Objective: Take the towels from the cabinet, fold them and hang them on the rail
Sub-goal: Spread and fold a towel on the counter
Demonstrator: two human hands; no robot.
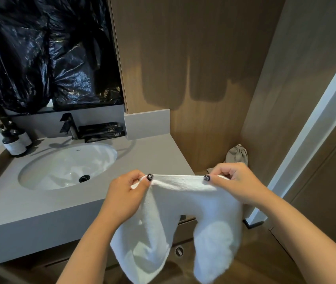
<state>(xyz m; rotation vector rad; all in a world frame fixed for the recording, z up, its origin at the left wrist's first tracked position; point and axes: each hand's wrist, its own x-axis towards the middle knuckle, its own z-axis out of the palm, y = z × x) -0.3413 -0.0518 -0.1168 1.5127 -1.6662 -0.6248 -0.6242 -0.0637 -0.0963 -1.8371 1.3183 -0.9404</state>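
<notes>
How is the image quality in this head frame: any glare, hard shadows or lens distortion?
Head view: sharp overall; wide-angle bending at the door frame; glare on the black plastic sheet; hard shadows on the wood wall; bright patch on the towel held by left hand and right hand.

The towel is white terry cloth, soft and nubbly, with a flat-woven ribbed band along its top edge. The counter looks like matt grey stone, smooth. The basin is glossy white ceramic. The tap is dark matt metal. Crinkled black plastic sheet shines. The wall is matt grained wood.
</notes>
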